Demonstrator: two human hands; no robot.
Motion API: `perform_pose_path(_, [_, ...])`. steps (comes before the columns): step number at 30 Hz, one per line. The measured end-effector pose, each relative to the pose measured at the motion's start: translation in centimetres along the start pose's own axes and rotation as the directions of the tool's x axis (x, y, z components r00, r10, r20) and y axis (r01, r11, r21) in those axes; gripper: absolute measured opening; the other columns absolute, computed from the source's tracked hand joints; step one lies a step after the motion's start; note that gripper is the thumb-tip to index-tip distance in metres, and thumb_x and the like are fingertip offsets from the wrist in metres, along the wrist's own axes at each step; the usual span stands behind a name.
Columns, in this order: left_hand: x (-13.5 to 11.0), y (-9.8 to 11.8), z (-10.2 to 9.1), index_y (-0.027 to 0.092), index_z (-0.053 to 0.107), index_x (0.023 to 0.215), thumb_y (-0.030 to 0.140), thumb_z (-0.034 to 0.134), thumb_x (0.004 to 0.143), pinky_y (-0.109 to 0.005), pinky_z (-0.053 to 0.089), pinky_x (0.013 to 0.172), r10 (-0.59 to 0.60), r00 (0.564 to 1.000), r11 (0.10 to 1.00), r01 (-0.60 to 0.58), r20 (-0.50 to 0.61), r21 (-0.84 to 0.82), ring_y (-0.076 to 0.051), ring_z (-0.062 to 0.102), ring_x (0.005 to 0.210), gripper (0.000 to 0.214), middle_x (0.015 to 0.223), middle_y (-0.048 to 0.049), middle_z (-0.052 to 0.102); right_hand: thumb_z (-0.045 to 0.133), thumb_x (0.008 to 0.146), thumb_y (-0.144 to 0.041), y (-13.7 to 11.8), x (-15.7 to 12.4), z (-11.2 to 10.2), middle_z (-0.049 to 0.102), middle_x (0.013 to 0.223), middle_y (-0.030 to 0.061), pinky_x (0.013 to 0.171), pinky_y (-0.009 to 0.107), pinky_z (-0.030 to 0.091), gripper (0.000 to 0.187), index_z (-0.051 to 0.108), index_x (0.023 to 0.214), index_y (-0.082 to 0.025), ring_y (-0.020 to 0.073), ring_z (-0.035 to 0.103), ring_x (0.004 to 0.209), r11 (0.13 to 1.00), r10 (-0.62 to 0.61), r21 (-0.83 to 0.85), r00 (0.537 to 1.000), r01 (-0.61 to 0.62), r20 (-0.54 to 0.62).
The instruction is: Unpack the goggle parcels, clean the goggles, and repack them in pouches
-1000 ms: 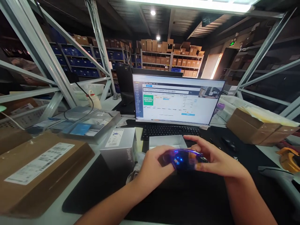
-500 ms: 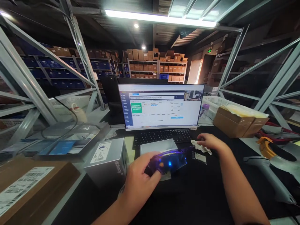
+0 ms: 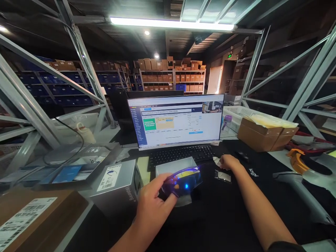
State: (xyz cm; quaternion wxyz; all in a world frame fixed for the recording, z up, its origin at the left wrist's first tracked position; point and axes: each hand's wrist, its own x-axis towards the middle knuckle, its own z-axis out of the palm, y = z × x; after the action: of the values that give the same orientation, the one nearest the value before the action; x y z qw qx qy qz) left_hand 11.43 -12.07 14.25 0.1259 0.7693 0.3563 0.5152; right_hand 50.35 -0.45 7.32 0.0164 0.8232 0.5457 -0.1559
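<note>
1. The left hand [image 3: 154,199], at the lower centre of the frame, is closed on one end of the glasses [image 3: 181,183]; the thumb and the fingers pinch this end.
2. The glasses are near the middle of the frame, with the dark, blue-violet lens raised above the mat [image 3: 210,220]. In the view they overlap the near side of the open box [image 3: 175,163].
3. The right hand [image 3: 229,162], right of centre, has its fingers bent down at a whitish cloth [image 3: 217,161]. Whether they grip it, one cannot tell.
4. A small packet [image 3: 223,176] lies on the mat, just below this hand.
5. The grey box [image 3: 112,189] stands left of the left hand, and a brown carton [image 3: 31,220] fills the lower left corner.
6. The keyboard [image 3: 181,154] lies behind the open box, in front of the lit monitor [image 3: 175,136].
7. Toward the right there are the mouse [image 3: 243,156] and, lower, the scanner [image 3: 301,192].
</note>
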Motion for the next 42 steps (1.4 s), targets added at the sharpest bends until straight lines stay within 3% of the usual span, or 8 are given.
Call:
perform_pose_path(6, [0.1, -0.3, 0.2, 0.028, 0.069, 0.11, 0.021, 0.066, 0.086, -0.016, 0.057, 0.076, -0.045, 0.998, 0.999, 0.044, -0.035, -0.029, -0.012, 0.074, 0.083, 0.025, 0.095, 0.0063, 0.077, 0.065, 0.096, -0.032, 1.8, -0.8, -2.3, 0.069, 0.094, 0.0037, 0.079, 0.034, 0.054, 0.018, 0.067, 0.095, -0.014, 0.0171, 0.066, 0.085, 0.99, -0.008, 0.139, 0.98, 0.037, -0.199])
perform_pose_path(15, [0.3, -0.6, 0.6, 0.027, 0.07, 0.114, 0.015, 0.062, 0.08, -0.02, 0.06, 0.078, -0.016, 0.989, 1.0, 0.018, -0.147, 0.012, -0.015, 0.075, 0.087, 0.038, 0.099, 0.0039, 0.078, 0.049, 0.09, -0.039, 1.7, -7.2, -7.5, 0.062, 0.078, 0.0077, 0.071, 0.039, 0.043, 0.018, 0.055, 0.085, -0.023, 0.0274, 0.059, 0.078, 0.838, 0.107, 0.469, 0.76, 0.278, -0.642])
perform_pose_path(21, [0.0, -0.7, 0.7, 0.024, 0.069, 0.103, 0.019, 0.063, 0.081, -0.025, 0.061, 0.076, -0.025, 0.976, 0.997, 0.039, -0.214, 0.062, -0.018, 0.075, 0.084, 0.024, 0.096, 0.0009, 0.078, 0.052, 0.081, -0.065, -4.6, -11.9, -7.0, 0.058, 0.075, 0.0015, 0.064, 0.031, 0.05, 0.04, 0.05, 0.081, -0.025, 0.0196, 0.059, 0.068, 0.352, -0.09, 0.744, 0.812, 0.567, -0.576])
perform_pose_path(24, [-0.1, -1.1, 0.9, 0.023, 0.069, 0.106, 0.019, 0.062, 0.083, -0.027, 0.062, 0.08, -0.085, 0.969, 0.996, 0.087, -0.231, -0.001, -0.019, 0.075, 0.087, 0.025, 0.101, -0.0009, 0.078, 0.078, 0.071, -0.056, -8.9, -15.6, -5.3, 0.056, 0.074, -0.0002, 0.059, 0.027, 0.045, 0.041, 0.056, 0.08, -0.023, 0.0154, 0.052, 0.062, -0.141, -0.334, 0.905, 0.841, 0.402, -0.425])
perform_pose_path(27, [-0.2, -1.5, 1.3, 0.021, 0.066, 0.116, 0.019, 0.062, 0.084, -0.031, 0.062, 0.087, -0.139, 0.954, 0.99, 0.124, -0.266, -0.072, -0.021, 0.075, 0.094, 0.032, 0.112, -0.0043, 0.076, 0.08, 0.076, -0.051, -12.6, -19.2, -2.3, 0.054, 0.075, -0.0005, 0.061, 0.026, 0.041, 0.036, 0.058, 0.081, -0.023, 0.0148, 0.049, 0.065, -0.369, -0.492, 0.9, 0.773, 0.232, -0.401])
perform_pose_path(33, [-0.8, -1.9, 1.8, 0.025, 0.051, 0.141, 0.018, 0.06, 0.089, -0.033, 0.058, 0.099, -0.162, 0.964, 0.978, 0.127, -0.211, -0.168, -0.022, 0.067, 0.119, 0.053, 0.134, -0.0064, 0.067, 0.072, 0.088, -0.045, -14.1, -23.1, -0.5, 0.052, 0.082, 0.0013, 0.069, 0.027, 0.037, 0.025, 0.062, 0.087, -0.022, 0.0155, 0.044, 0.074, -0.276, -0.723, 0.918, 0.567, 0.286, -0.394])
perform_pose_path(37, [-1.0, -1.5, 1.7, 0.025, 0.051, 0.141, 0.018, 0.06, 0.09, -0.032, 0.059, 0.097, -0.126, 0.969, 0.988, 0.105, -0.211, -0.112, -0.022, 0.068, 0.117, 0.052, 0.132, -0.0056, 0.068, 0.067, 0.09, -0.053, -14.5, -23.2, -1.7, 0.055, 0.081, 0.0026, 0.067, 0.028, 0.04, 0.032, 0.064, 0.089, -0.022, 0.0159, 0.047, 0.072, -0.326, -0.684, 0.914, 0.607, 0.242, -0.405])
perform_pose_path(42, [-1.4, -0.3, 1.7, 0.019, 0.047, 0.144, 0.023, 0.061, 0.092, -0.032, 0.061, 0.093, 0.101, 0.975, 0.993, -0.088, -0.197, 0.075, -0.024, 0.071, 0.111, 0.054, 0.132, -0.0116, 0.068, 0.09, 0.065, -0.041, -17.1, -22.9, 0.0, 0.056, 0.069, -0.0004, 0.058, 0.026, 0.039, 0.042, 0.053, 0.07, -0.022, 0.0148, 0.048, 0.063, -0.22, -0.401, 0.844, 0.744, 0.489, -0.535])
